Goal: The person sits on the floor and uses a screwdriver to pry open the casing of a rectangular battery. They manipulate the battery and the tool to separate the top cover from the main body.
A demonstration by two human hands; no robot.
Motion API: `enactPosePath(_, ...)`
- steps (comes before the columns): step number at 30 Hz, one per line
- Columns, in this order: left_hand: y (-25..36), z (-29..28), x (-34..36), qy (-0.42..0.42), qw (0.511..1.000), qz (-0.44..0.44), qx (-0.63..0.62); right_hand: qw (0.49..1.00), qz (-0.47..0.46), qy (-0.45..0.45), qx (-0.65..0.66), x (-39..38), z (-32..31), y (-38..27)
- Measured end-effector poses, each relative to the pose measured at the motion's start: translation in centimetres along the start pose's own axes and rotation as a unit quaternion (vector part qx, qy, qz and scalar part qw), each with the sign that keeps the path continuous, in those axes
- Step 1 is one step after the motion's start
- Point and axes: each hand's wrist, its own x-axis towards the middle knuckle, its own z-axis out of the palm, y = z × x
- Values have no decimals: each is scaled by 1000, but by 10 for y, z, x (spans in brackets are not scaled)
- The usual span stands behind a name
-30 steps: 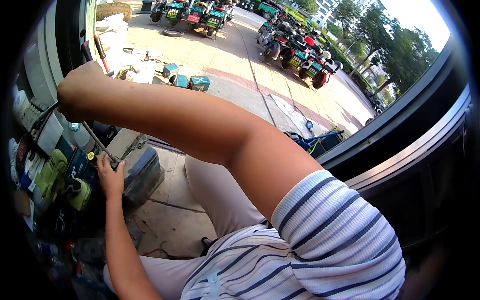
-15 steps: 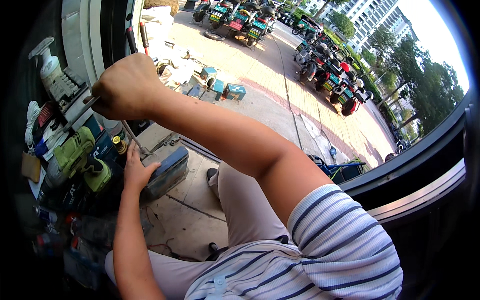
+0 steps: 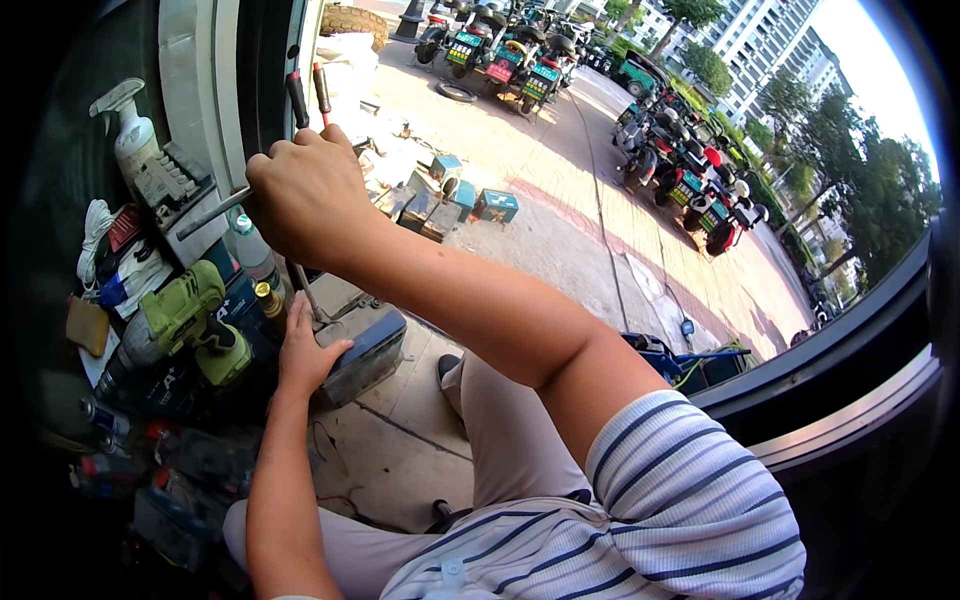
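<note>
My right hand (image 3: 308, 195) is closed in a fist round the handle of a metal T-handle wrench (image 3: 212, 214). One end of its crossbar sticks out to the left of the fist. Its shaft runs down to the top of a dark, dusty box-shaped case (image 3: 368, 358), where the lower tip is hard to make out. Against the case's left side and top lies my left hand (image 3: 303, 360), thumb and fingers apart, fingertips close to the shaft. A gold-capped bottle (image 3: 268, 298) stands just beyond those fingers.
A green cordless power tool (image 3: 180, 315), a white spray bottle (image 3: 133, 130) and a clear bottle (image 3: 255, 250) crowd the left. Two red-and-black handles (image 3: 321, 90) stand by the door frame. Small teal boxes (image 3: 495, 206) lie outside, with parked scooters (image 3: 700, 190) farther off.
The view has shifted, so the scene sits farther right and lower. My right fist has moved a little rightward with the wrench, and the crossbar has turned slightly. My left hand stays on the case.
</note>
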Motion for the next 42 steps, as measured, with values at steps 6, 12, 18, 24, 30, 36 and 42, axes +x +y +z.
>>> enactPosePath(6,11,0,-4,-22,996,-86,27,998,15,50,41,-10,-4,6)
enactPosePath(12,10,-2,-1,-55,992,-110,32,992,-3,74,103,-13,-4,14)
enactPosePath(18,2,0,-4,-43,994,-90,52,988,-22,89,125,-11,-2,15)
enactPosePath(24,2,1,-3,-46,994,-89,47,987,-28,83,134,-10,-2,18)
enactPosePath(30,2,2,-1,-46,995,-84,42,987,-32,80,132,-9,-1,19)
enactPosePath(36,3,1,-2,-47,994,-87,44,972,-111,52,201,-4,1,28)
enactPosePath(42,9,-4,-3,-54,993,-99,32,953,-166,21,254,3,2,38)
